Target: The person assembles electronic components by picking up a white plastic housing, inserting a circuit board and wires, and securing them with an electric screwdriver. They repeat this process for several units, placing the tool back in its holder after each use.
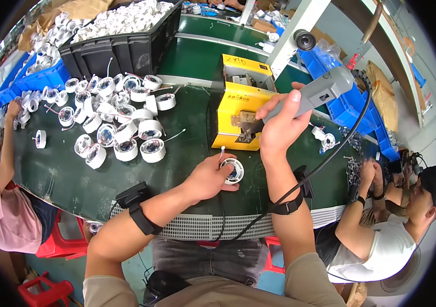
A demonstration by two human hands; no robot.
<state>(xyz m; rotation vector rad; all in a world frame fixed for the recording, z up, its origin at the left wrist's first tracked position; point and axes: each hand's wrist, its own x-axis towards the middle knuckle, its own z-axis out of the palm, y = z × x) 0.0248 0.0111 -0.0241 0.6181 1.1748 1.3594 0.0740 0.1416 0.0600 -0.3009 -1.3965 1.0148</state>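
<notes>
Green desk spans the work area; a black crate stands at its far side, left of centre. Scattered white round units lie before the crate. A yellow machine stands to their right. The person's right hand has its grip wrapped around a grey corded tool, tip at the machine's front; contact cannot be determined. The left hand, its grip partly curled, holds one white ring-shaped unit just in front of the machine.

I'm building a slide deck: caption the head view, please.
Left hand holding a round white part, right hand gripping a grey corded tool by a yellow machine on a green table.
</notes>
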